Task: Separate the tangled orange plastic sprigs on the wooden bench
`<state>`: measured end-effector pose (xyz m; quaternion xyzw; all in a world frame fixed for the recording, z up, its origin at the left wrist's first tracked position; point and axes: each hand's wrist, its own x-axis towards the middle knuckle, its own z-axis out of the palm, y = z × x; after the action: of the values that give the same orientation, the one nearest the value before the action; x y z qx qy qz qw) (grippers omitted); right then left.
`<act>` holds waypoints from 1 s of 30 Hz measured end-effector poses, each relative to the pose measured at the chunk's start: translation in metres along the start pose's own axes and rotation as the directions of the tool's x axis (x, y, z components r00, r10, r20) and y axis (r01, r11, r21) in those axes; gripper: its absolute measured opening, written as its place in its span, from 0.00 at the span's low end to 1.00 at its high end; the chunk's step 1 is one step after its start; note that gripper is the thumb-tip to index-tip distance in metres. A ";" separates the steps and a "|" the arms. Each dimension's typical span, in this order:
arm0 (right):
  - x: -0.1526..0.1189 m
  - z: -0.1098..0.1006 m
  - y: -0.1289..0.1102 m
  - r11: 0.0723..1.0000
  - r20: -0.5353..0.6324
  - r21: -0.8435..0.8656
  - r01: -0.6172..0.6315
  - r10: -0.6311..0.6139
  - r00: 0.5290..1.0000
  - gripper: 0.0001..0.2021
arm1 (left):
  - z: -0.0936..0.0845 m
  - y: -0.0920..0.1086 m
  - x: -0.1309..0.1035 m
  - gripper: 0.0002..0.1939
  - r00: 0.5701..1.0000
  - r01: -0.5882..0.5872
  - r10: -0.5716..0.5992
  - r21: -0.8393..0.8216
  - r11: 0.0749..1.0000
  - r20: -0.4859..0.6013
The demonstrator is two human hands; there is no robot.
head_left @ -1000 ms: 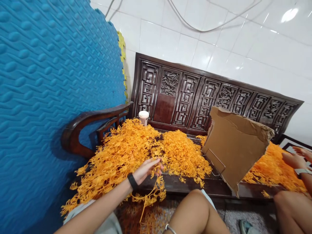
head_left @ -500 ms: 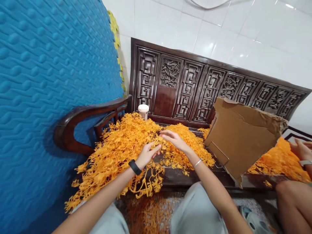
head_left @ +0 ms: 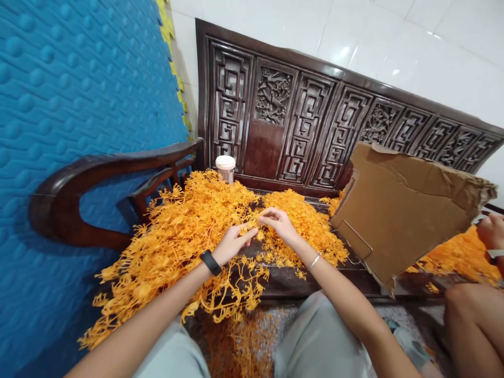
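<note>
My left hand [head_left: 232,242], with a black band on its wrist, is closed on a small spidery orange plastic piece [head_left: 244,229] between thumb and fingers. Just to the right, my right hand [head_left: 279,224] has its fingertips pinched together close to that piece; what they hold is too small to make out. Under and left of my left hand lies a large heap of orange plastic pieces [head_left: 177,236], many joined by thin branching stems. A second heap of loose-looking orange pieces [head_left: 311,236] lies beyond and right of my right hand.
Both heaps lie on a dark wooden bench [head_left: 291,278] with a carved back and curved armrest [head_left: 59,184]. A white-lidded tub [head_left: 226,167] stands behind the left heap. A cardboard sheet [head_left: 405,210] leans at right, and another person's hand [head_left: 492,231] is beyond it. Orange bits litter the floor [head_left: 252,341].
My right hand's fingers have drawn in from a looser, stretched pose to a pinch near my left hand. The view has tilted and shifted slightly. The other person's hand has moved.
</note>
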<state>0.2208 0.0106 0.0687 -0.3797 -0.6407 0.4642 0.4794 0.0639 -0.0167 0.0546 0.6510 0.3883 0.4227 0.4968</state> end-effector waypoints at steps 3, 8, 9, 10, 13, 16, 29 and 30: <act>0.006 0.000 0.011 0.996 -0.175 -0.087 0.036 -0.051 0.983 0.04 | 0.002 -0.005 0.002 0.14 0.998 0.064 -0.064 -0.095 0.993 0.001; 0.011 0.004 0.020 0.941 -0.407 -0.325 0.095 -0.229 0.884 0.04 | 0.019 -0.006 0.014 0.14 0.991 0.123 -0.135 -0.309 0.943 -0.018; 0.013 0.004 0.020 0.933 -0.441 -0.345 0.098 -0.254 0.861 0.04 | 0.023 -0.004 0.017 0.14 0.990 0.125 -0.143 -0.352 0.928 -0.023; 0.016 0.003 0.019 0.927 -0.469 -0.361 0.100 -0.273 0.840 0.05 | 0.028 -0.003 0.019 0.14 0.989 0.123 -0.146 -0.390 0.913 -0.031; 0.028 -0.012 0.015 0.926 -0.575 -0.370 0.069 -0.287 0.766 0.05 | 0.038 -0.003 0.017 0.14 0.985 0.104 -0.155 -0.439 0.892 -0.080; 0.038 -0.049 0.013 0.939 -0.728 -0.344 0.013 -0.276 0.627 0.05 | 0.041 -0.009 -0.002 0.14 0.984 0.133 -0.168 -0.368 0.920 -0.063; 0.016 -0.109 0.034 0.527 -0.489 -0.828 -0.194 -0.508 0.709 0.10 | 0.008 -0.025 -0.010 0.14 0.993 0.105 -0.115 -0.235 0.966 -0.031; 0.015 -0.107 0.033 0.517 -0.490 -0.832 -0.203 -0.511 0.706 0.08 | 0.008 -0.024 -0.009 0.14 0.992 0.103 -0.116 -0.234 0.967 -0.044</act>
<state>0.3218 0.0588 0.0525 -0.6397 -0.5880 -0.1305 0.4776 0.0661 -0.0221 0.0283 0.5541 0.3858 0.4554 0.5804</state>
